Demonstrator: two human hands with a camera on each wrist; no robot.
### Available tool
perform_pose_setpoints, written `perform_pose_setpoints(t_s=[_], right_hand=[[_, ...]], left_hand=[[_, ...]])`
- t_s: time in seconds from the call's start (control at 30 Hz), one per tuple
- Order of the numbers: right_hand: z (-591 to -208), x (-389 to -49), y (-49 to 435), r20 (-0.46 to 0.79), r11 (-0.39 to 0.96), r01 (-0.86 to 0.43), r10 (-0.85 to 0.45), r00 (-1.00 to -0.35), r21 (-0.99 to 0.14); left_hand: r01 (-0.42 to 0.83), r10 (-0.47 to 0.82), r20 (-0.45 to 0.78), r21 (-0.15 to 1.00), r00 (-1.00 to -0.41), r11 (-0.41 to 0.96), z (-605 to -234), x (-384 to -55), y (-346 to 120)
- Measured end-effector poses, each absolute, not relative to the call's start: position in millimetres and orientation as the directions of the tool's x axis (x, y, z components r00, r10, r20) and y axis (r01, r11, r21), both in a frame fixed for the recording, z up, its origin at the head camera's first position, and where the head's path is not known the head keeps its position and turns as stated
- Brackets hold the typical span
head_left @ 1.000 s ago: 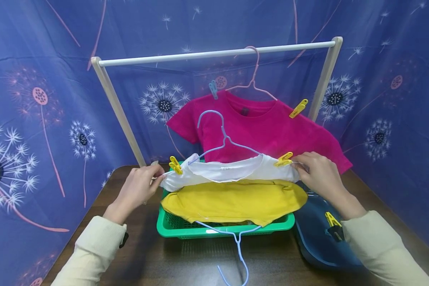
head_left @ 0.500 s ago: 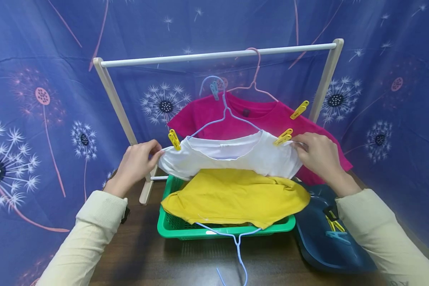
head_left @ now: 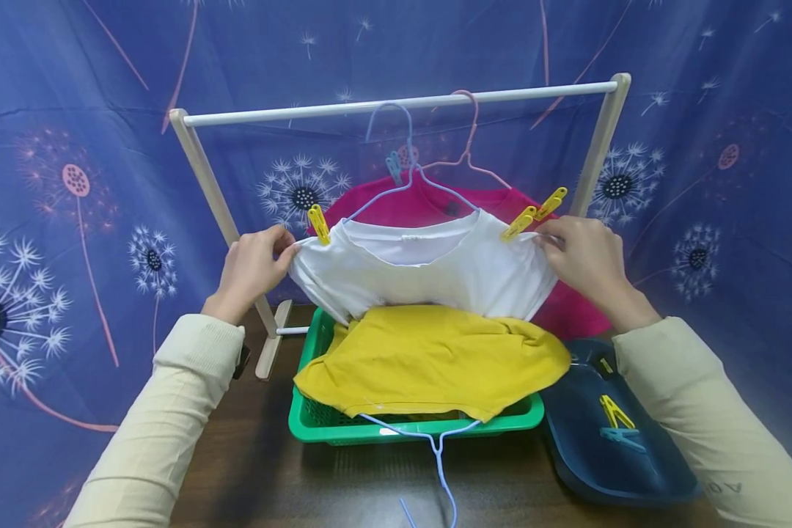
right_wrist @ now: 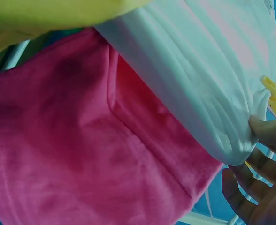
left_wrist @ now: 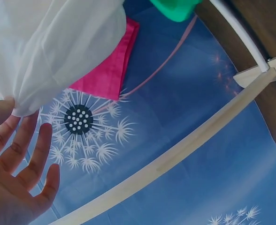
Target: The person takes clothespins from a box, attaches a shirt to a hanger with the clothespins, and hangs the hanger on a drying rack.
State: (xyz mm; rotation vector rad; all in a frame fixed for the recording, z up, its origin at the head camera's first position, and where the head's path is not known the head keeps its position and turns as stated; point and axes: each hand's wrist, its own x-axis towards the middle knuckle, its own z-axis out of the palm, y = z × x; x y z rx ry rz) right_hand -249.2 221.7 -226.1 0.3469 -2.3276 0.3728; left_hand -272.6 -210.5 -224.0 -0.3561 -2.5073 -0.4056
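Note:
A white T-shirt point(head_left: 422, 275) on a blue wire hanger point(head_left: 412, 158) is held up by both hands in the head view. My left hand point(head_left: 254, 268) pinches its left shoulder, my right hand point(head_left: 584, 257) the right one. Yellow clothespins point(head_left: 320, 224) clip the shirt on each shoulder. The hanger's hook overlaps the white rail point(head_left: 336, 110) in this view. In the left wrist view, the left hand point(left_wrist: 23, 164) has thumb and forefinger on the white cloth. The right wrist view shows the right hand point(right_wrist: 264, 164) pinching the sleeve.
Behind hangs a magenta T-shirt point(head_left: 396, 198) on a pink hanger point(head_left: 468, 139). A yellow shirt point(head_left: 435, 363) with a blue hanger lies over the green basket point(head_left: 515, 422). To the right, a dark blue tray point(head_left: 587, 469) holds clothespins point(head_left: 617, 414).
Both hands have raised the white T-shirt and its hanger from just above the basket up toward the rail. It now covers more of the magenta T-shirt.

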Motion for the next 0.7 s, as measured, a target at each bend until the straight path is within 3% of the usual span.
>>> perform_pose_setpoints(t_s=[0.7], right_hand=[[-197,-264,213,0.704,0.927,-0.298,-0.053,-0.708,-0.229]], left_hand=[[0.227,-0.019,0.648,0.294,-0.761,0.928,-194,-293,-198]])
